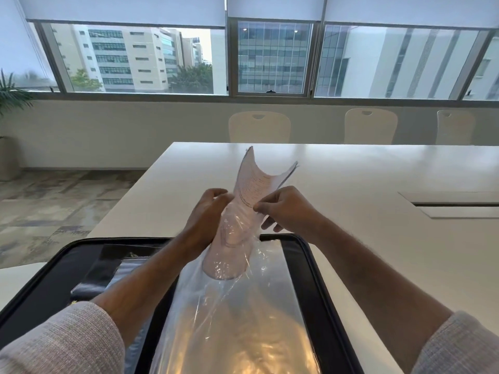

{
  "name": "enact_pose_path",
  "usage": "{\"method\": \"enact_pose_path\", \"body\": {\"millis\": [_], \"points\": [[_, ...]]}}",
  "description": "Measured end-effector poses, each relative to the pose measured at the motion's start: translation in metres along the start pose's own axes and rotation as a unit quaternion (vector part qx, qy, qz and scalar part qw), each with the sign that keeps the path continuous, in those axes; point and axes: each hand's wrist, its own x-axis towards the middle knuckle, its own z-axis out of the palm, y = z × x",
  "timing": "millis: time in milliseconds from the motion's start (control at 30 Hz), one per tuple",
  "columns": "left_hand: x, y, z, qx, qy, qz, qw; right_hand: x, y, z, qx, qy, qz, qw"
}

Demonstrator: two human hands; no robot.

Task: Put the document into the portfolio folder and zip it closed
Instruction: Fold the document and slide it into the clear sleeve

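A black zip portfolio folder (310, 268) lies open on the white table in front of me. A clear plastic sleeve (237, 306) rises from its right half. The document (256, 184), a curled bundle of printed sheets, stands partway inside the sleeve's mouth, its upper half sticking out. My left hand (208, 211) grips the sleeve's edge on the left of the document. My right hand (286, 209) pinches the paper and plastic on the right side. The folder's zip runs round its rim and is undone.
The white table (351, 179) stretches ahead and to the right, with a cable hatch (456, 205) set into it at the right. Three pale chairs (259, 128) stand along the far side under the windows. A potted plant (10, 103) stands at the far left.
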Motion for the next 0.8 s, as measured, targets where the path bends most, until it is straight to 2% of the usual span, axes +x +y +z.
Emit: {"method": "enact_pose_path", "body": {"millis": [67, 200, 333, 400, 467, 533, 600, 667, 733, 800], "points": [[0.003, 0.002, -0.005, -0.009, -0.011, -0.016, 1.000, -0.001, 0.004, 0.001, -0.013, 0.000, 0.008, 1.000], [0.011, 0.001, -0.015, 0.112, -0.011, -0.088, 0.990, -0.002, 0.012, 0.005, -0.016, -0.009, 0.026, 0.999], [0.009, -0.008, -0.022, 0.239, 0.001, -0.061, 0.969, -0.005, 0.021, 0.007, 0.002, -0.019, 0.044, 0.999], [0.007, -0.014, -0.027, 0.337, -0.009, -0.044, 0.941, -0.007, 0.027, 0.007, 0.019, -0.020, 0.053, 0.998], [0.002, -0.017, -0.029, 0.455, -0.011, -0.020, 0.890, -0.011, 0.033, 0.007, 0.039, -0.024, 0.067, 0.997], [-0.002, -0.013, -0.026, 0.518, -0.012, 0.050, 0.854, -0.013, 0.039, 0.008, 0.058, -0.023, 0.076, 0.995], [-0.005, -0.002, -0.017, 0.477, -0.076, 0.091, 0.871, -0.014, 0.043, 0.008, 0.083, -0.021, 0.085, 0.993], [-0.009, 0.011, -0.003, 0.383, -0.195, 0.043, 0.902, -0.014, 0.045, 0.006, 0.105, -0.022, 0.086, 0.990], [-0.011, 0.019, 0.011, 0.342, -0.266, 0.003, 0.901, -0.015, 0.046, 0.004, 0.124, -0.024, 0.084, 0.988], [-0.011, 0.021, 0.023, 0.337, -0.288, 0.000, 0.896, -0.016, 0.048, 0.004, 0.138, -0.019, 0.089, 0.986]]}}
